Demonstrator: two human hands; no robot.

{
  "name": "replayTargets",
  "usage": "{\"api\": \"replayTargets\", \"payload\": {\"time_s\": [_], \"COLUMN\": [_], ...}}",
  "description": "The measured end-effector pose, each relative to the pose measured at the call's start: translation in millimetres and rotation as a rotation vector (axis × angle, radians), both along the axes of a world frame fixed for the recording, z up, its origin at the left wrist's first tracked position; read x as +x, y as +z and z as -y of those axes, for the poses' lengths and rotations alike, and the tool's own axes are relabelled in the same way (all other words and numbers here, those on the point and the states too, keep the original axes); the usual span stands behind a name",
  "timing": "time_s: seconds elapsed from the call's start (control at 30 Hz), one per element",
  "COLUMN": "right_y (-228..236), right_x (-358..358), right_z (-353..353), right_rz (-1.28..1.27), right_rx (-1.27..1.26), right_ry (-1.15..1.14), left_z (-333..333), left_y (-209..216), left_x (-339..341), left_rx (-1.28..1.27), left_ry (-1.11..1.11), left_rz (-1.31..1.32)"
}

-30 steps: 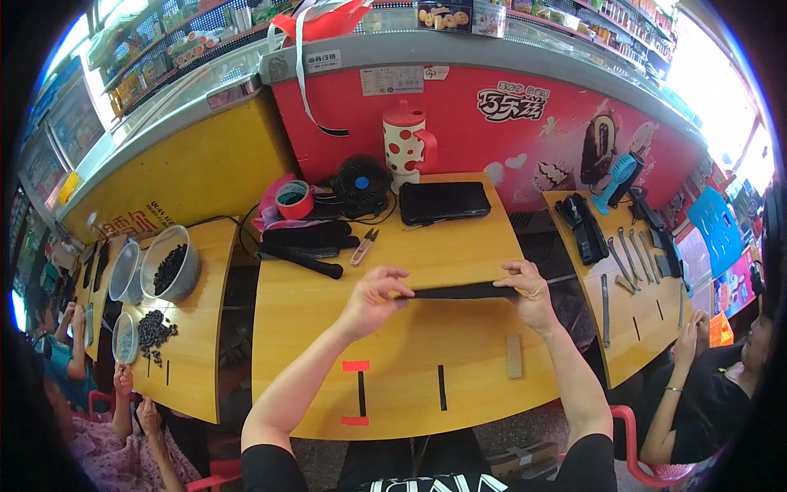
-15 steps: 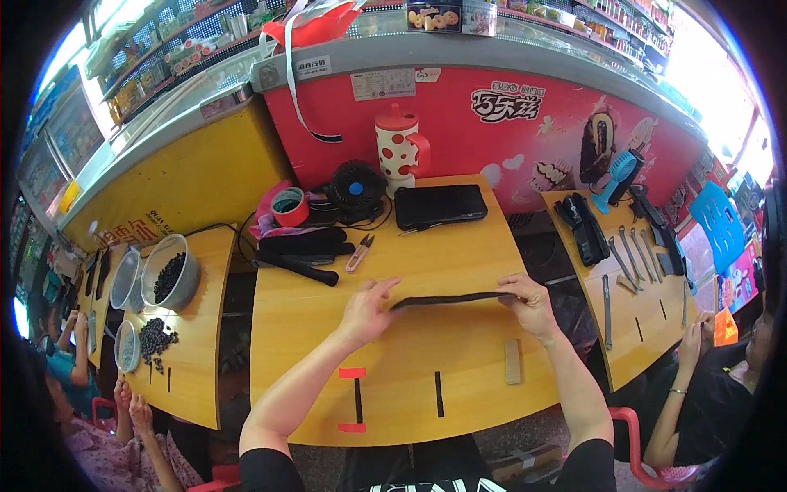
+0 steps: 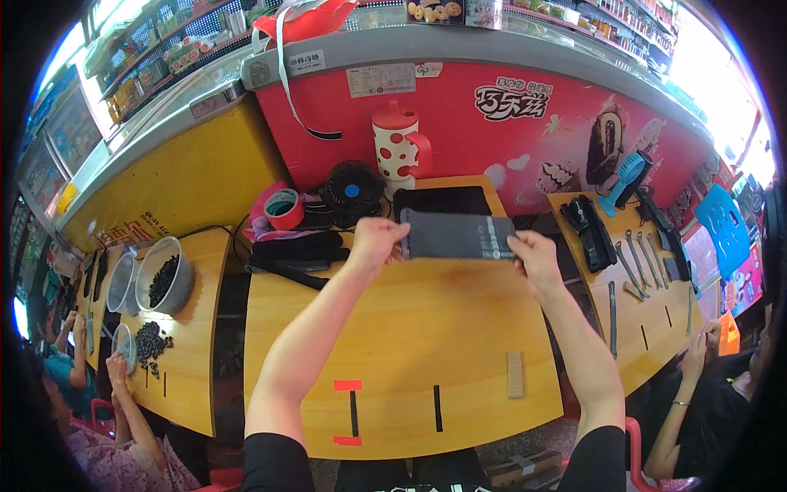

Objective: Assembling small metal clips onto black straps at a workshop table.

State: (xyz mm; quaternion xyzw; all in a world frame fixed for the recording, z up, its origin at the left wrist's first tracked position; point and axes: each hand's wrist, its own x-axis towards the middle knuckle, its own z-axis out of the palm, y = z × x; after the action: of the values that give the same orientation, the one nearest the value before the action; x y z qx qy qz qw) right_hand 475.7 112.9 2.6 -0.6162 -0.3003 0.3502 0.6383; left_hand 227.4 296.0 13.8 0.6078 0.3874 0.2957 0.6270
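Note:
Between my two hands a thin, flat black rectangular sheet (image 3: 455,236) is held up over the table, with pale marks near its right end. Whether it is a single sheet or a flat sleeve, I cannot tell. My left hand (image 3: 379,243) pinches its left end, and my right hand (image 3: 534,254) grips its right end. Beyond it lies a black zip case (image 3: 434,200), partly covered by the sheet. Nearer me on the wooden table (image 3: 393,344) are a black strip (image 3: 438,408), another black strip (image 3: 354,412) between red tape pieces (image 3: 348,384), and a tan ribbed strip (image 3: 515,375).
A black fan (image 3: 352,190), a tape roll (image 3: 284,210) and dark fabric pieces (image 3: 299,247) lie at the back left, beside a dotted tumbler (image 3: 396,146). Co-workers sit on both sides. Plastic tubs (image 3: 184,291) stand on the left table; wrenches (image 3: 633,266) lie on the right one.
Both hands have moved away from me, toward the back of the table. The black sheet has turned from edge-on to showing its broad face. The snips are now hidden behind my left arm.

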Motion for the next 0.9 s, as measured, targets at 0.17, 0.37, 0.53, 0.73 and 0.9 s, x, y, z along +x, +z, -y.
{"api": "replayTargets", "payload": {"time_s": [0.17, 0.37, 0.53, 0.73, 0.9], "right_y": [-6.4, -30.8, -49.7, -54.4, -55.1], "right_x": [33.1, 45.8, 57.2, 55.2, 54.4], "right_z": [-65.8, -105.2, -114.9, -114.3, -112.0], "right_rz": [0.199, 0.287, 0.389, 0.760, 0.952], "right_rx": [0.069, 0.058, 0.070, 0.079, 0.056], "right_ry": [-0.043, -0.081, -0.074, -0.169, -0.183], "left_z": [-50.6, -70.4, -73.0, -67.8, -68.2], "left_y": [-2.6, -22.5, -26.4, -28.6, -35.1], "left_x": [36.5, 47.7, 50.7, 53.5, 55.6], "left_rx": [0.003, 0.059, 0.140, 0.204, 0.320], "left_ry": [0.106, 0.194, 0.252, 0.302, 0.327], "left_rz": [-0.076, -0.125, -0.183, -0.228, -0.276]}}
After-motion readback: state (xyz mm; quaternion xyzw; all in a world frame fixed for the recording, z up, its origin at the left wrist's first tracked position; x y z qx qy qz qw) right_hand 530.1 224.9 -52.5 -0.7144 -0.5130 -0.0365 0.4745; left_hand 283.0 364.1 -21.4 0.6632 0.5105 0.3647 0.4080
